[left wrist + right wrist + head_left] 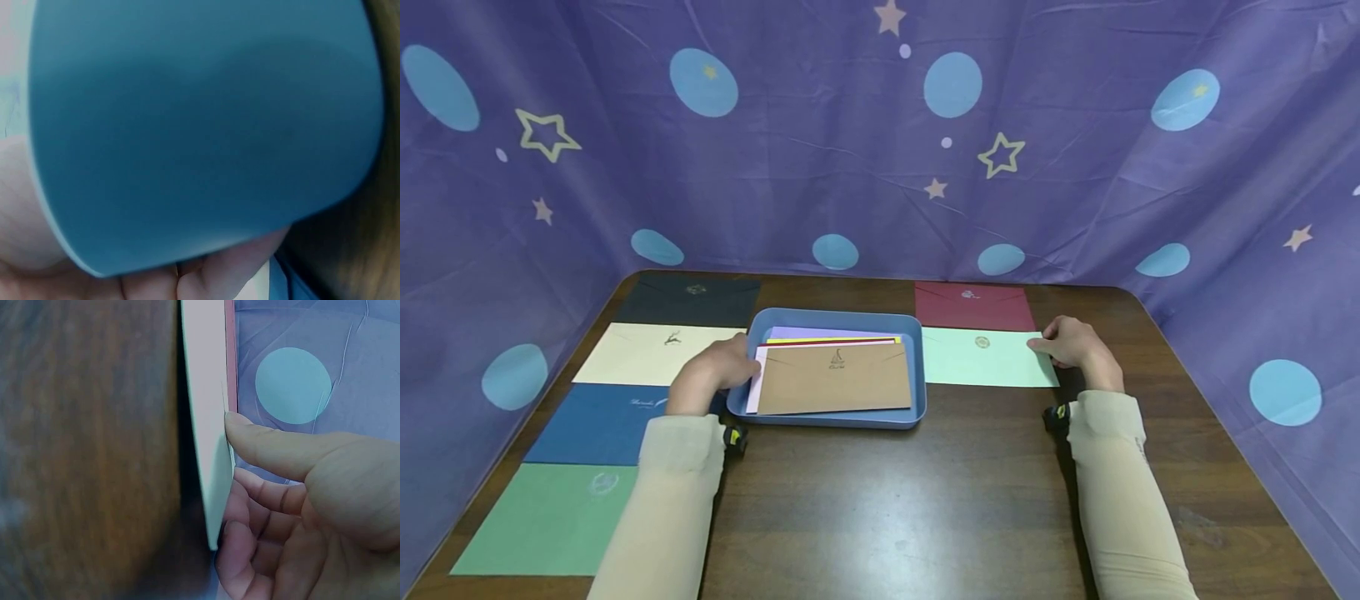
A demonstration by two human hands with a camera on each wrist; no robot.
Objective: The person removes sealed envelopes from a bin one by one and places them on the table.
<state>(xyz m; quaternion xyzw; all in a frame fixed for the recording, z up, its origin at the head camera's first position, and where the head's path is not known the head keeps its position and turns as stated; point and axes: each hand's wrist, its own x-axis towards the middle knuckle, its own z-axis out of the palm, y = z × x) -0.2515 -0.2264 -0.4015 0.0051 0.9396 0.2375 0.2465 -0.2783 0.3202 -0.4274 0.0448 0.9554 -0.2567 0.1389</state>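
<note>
Here, a flat, rectangular mint paper envelope [973,367] stretches its long axis left to right, just right of a round-cornered blue tray [831,421]. The right hand [1081,350] pinches the envelope's right end; the left hand [711,373] grips the tray's left rim. Grain streaks the brown table [865,500].

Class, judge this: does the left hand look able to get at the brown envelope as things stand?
Probably yes, once it lets go: the left hand holds the left side of the blue tray, and the brown envelope lies uncovered inside, over other envelopes.
</note>
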